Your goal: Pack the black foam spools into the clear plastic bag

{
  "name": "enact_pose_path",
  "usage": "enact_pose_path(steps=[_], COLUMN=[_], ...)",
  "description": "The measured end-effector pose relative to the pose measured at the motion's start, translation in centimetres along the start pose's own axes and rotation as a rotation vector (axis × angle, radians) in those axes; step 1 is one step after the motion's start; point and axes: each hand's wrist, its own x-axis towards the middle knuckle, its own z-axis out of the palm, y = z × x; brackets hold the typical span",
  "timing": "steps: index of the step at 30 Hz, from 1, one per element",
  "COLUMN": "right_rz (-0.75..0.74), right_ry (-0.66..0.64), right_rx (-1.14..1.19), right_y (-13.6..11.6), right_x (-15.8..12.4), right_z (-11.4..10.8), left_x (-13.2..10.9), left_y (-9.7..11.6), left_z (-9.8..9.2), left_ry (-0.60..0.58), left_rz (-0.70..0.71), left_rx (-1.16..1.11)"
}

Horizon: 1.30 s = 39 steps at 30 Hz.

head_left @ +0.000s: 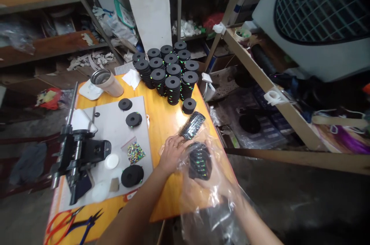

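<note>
My right hand (215, 177), seen through film, is closed around a stack of black foam spools (200, 162) with green-tipped bits along its side. A large clear plastic bag (214, 218) surrounds the stack and hangs past the table's front edge. Left of the stack, my left hand (173, 152) has its fingers bent over the bag's film; the thumb is hidden. Just beyond those fingertips lies another black spool stack (193, 124), on its side under shiny film. A short spool stack (189, 106) stands behind it, near several tall upright stacks (173, 87).
On the grey board (115, 121) at left are a black clamp-like device (83, 152), a small bag of coloured beads (135, 153) and loose foam spools (132, 176). A metal cup (108, 83) stands behind. Orange scissors (58, 225) and blue pliers (85, 223) lie front left. A wooden frame (260, 83) borders the right.
</note>
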Motion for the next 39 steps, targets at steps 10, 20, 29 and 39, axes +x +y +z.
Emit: enact_pose_path(steps=[10,20,29,39], right_rz=[-0.056,-0.064,-0.067,0.061], right_ry=[0.012,-0.004,0.005,0.115], right_rx=[-0.213,-0.224,-0.190,0.034], right_y=[0.1,-0.2,-0.4,-0.4], right_x=[0.1,-0.5,-0.3,0.0], right_z=[-0.6,-1.3,-2.5,1.4], left_x=[-0.1,-0.2,-0.5,-0.4], left_y=[0.1,0.0,-0.2,-0.4], left_z=[-0.2,0.0,0.5,0.6], left_ry=[0.046,0.035,-0.010,0.024], left_rz=[0.012,0.006,-0.003,0.012], left_rx=[-0.043,-0.043,-0.042,0.008])
